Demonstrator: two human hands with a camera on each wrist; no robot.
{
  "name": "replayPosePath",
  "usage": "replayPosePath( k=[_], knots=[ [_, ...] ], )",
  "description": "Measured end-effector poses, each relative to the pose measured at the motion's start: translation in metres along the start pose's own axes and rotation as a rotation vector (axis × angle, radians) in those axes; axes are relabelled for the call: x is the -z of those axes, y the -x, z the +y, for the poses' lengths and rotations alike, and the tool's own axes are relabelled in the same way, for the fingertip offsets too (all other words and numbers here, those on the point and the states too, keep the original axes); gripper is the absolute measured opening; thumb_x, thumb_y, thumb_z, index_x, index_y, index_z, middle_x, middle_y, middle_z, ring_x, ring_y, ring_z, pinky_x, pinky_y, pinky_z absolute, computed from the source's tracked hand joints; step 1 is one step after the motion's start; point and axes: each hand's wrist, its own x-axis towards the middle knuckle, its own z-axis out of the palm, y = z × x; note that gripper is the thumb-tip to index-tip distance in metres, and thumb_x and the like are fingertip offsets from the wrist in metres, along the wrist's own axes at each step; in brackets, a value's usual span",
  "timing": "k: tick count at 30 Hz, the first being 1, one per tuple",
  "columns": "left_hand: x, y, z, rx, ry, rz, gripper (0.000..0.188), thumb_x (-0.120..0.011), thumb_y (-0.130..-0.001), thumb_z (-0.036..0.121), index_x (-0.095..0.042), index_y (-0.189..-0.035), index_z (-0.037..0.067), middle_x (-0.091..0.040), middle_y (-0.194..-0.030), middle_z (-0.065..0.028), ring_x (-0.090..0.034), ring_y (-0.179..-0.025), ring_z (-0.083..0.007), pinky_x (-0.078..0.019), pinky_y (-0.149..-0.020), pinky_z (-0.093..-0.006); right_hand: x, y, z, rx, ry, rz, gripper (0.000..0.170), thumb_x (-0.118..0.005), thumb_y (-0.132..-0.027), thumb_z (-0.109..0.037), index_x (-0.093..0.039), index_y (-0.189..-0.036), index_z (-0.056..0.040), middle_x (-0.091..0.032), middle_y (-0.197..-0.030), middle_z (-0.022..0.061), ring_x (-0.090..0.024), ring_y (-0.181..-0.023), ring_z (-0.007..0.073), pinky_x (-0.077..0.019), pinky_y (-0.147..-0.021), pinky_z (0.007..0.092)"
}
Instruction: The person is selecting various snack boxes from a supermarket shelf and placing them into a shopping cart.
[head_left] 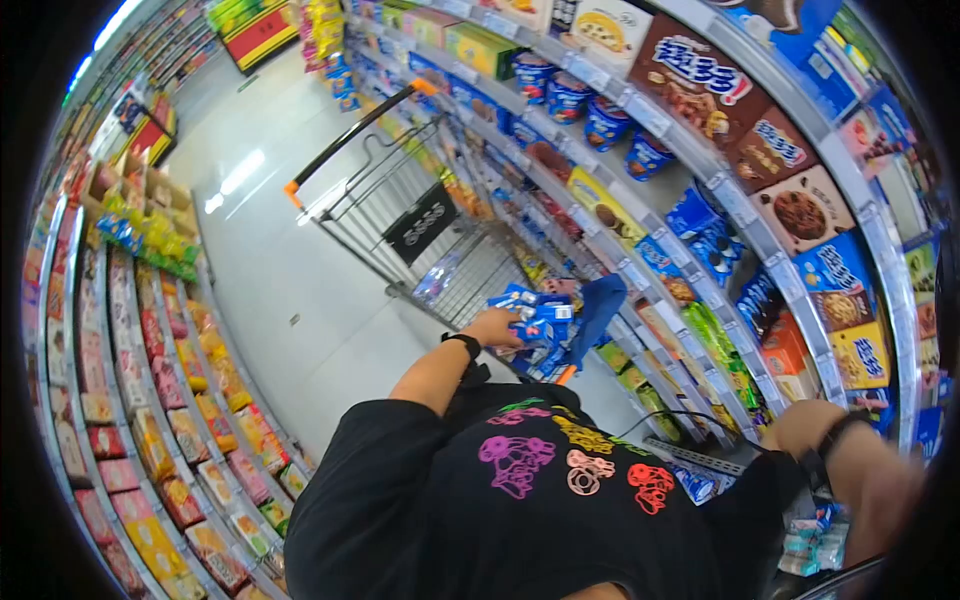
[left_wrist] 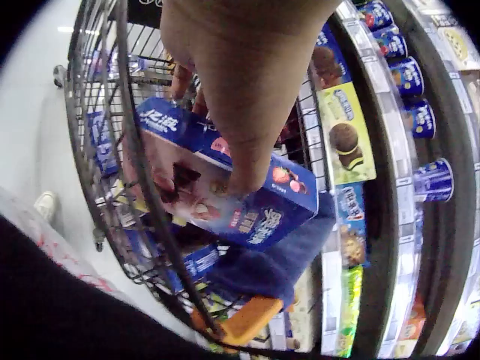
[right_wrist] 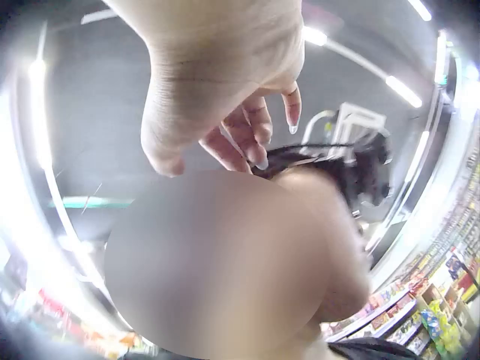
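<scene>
My left hand reaches over the shopping cart. In the left wrist view it grips a blue and pink snack box, its thumb on the printed front and its fingers partly hidden behind the top edge. Dark blue cloth lies below the box at the cart's near end, beside an orange corner piece. Blurred in the head view, my right hand is raised at the lower right. The right wrist view shows its fingers loosely bent, holding nothing, close to the head and a black strap.
Close along the right runs a shelf with biscuit boxes and blue cups. Another snack shelf lines the left side. Between them stretches the pale floor, with a yellow and red display farther off.
</scene>
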Motion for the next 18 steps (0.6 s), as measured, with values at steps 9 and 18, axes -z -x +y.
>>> replayPosePath(
  k=[9,18],
  knots=[
    [0.134,-0.025,0.127,-0.166,0.457,0.313,0.043,-0.074,-0.072,0.023,-0.062,-0.108,0.002,-0.066,-0.094,-0.0132,-0.063,-0.082,-0.0203,-0.0489,-0.074,-0.0316,-0.096,0.060,0.068,-1.155,-1.194,0.688,0.028,-0.045,-0.093,-0.026,-0.051,-0.080,-0.0028,-0.050,-0.075,0.0060,-0.051,-0.073,0.0167,-0.0411,-0.093,0.0460],
    [0.242,0.019,0.231,-0.548,1.147,0.414,0.030,-0.057,-0.086,0.015,-0.056,-0.109,-0.005,-0.064,-0.099,-0.0088,-0.060,-0.089,-0.0136,-0.0488,-0.079,-0.0272,-0.089,0.055,0.051,-1.106,-1.209,0.805,0.032,-0.039,-0.095,-0.025,-0.050,-0.074,-0.0041,-0.050,-0.067,0.0052,-0.049,-0.071,0.0160,-0.0345,-0.101,0.0484]
  ],
)
